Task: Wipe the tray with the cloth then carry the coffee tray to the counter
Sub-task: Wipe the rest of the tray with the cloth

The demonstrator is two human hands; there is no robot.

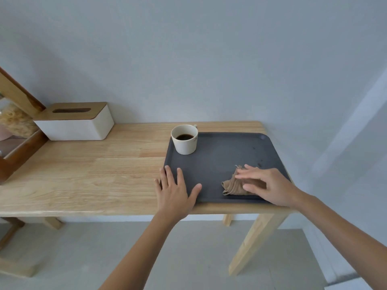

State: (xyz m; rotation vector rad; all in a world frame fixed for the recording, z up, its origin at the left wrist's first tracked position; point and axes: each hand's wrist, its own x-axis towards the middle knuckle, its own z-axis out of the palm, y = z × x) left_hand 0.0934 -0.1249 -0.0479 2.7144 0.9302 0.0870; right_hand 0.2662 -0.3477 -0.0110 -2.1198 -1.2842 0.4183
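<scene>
A dark grey tray (226, 151) lies at the right end of a wooden table. In its far left corner stands a white cup (185, 141) of black coffee. A crumpled tan cloth (231, 186) lies on the tray's near right part. My right hand (266, 185) presses flat on the cloth, fingers spread and pointing left. My left hand (178, 189) rests flat on the tray's near left corner, fingers apart, holding nothing. A few small dark spots show on the tray's right side.
The wooden table (94, 174) stands against a pale wall. A white tissue box (75, 122) with a wooden lid sits at the back left. A wooden shelf (14, 130) holding a jar stands at the far left. Pale floor lies below.
</scene>
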